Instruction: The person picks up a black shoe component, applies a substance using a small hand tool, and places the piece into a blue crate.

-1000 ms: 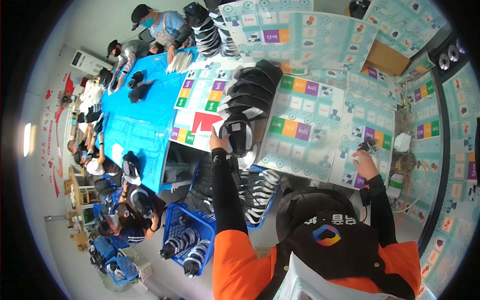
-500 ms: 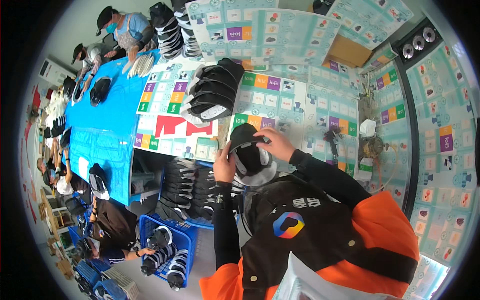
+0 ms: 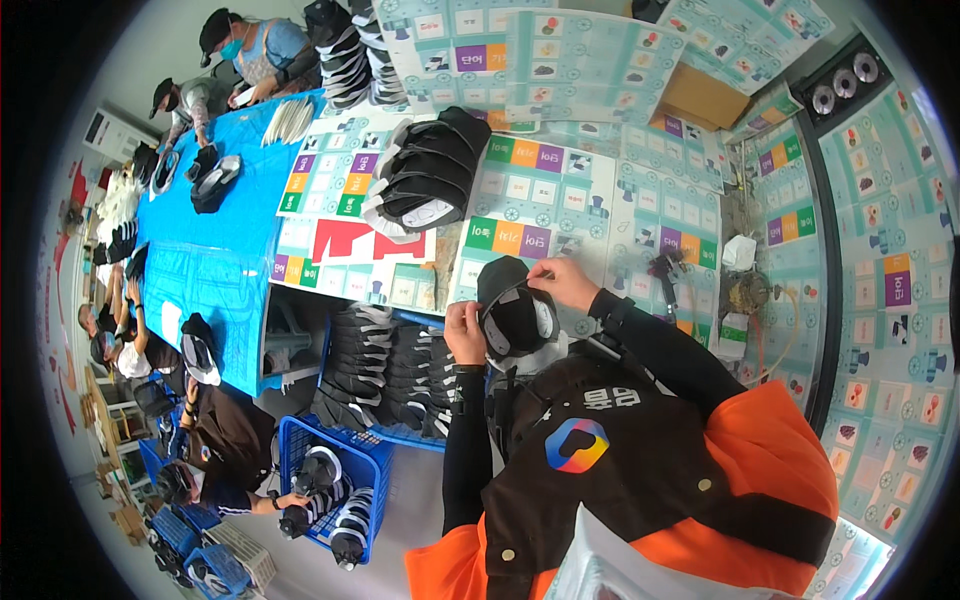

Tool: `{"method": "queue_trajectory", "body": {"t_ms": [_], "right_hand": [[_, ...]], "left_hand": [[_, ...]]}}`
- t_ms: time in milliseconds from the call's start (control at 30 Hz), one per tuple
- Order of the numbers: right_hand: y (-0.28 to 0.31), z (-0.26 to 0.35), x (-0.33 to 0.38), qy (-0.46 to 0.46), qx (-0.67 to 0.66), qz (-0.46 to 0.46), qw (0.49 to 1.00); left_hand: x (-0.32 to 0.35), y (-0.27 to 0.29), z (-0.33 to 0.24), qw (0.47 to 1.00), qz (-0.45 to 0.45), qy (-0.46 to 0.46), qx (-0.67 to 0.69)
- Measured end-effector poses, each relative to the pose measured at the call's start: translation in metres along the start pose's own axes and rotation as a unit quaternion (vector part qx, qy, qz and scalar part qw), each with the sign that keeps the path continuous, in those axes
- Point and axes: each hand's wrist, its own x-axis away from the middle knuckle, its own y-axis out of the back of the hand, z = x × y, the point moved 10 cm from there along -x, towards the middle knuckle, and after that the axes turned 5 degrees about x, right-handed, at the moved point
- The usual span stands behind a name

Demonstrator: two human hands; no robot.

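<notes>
A black cap (image 3: 512, 312) with a pale inner lining is held between both hands, just above the table's near edge, its inside turned up. My left hand (image 3: 463, 331) grips its left rim. My right hand (image 3: 561, 280) pinches the cap's upper right edge. Both forearms wear black sleeves. Farther along the table lies a row of stacked black caps (image 3: 428, 175).
The table (image 3: 640, 215) is covered with colourful printed sheets. Stacks of black caps (image 3: 385, 365) fill a blue crate below its edge, and another blue crate (image 3: 325, 480) sits on the floor. Several people work along a blue-covered table (image 3: 215, 260) at left. A small tool (image 3: 665, 270) lies to the right.
The view has shifted slightly. My hands have drawn the cap a little nearer the table edge, and the right hand now pinches its upper edge.
</notes>
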Motion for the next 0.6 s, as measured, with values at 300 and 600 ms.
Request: {"method": "queue_trajectory", "body": {"t_ms": [300, 600], "right_hand": [[0.024, -0.024, 0.011, -0.028, -0.090, 0.062, 0.994], [0.040, -0.014, 0.022, -0.008, -0.064, 0.071, 0.995]], "left_hand": [[-0.004, -0.042, -0.045, 0.976, 0.216, -0.005, -0.032], [-0.011, -0.064, -0.062, 0.990, 0.128, -0.042, -0.042]]}}
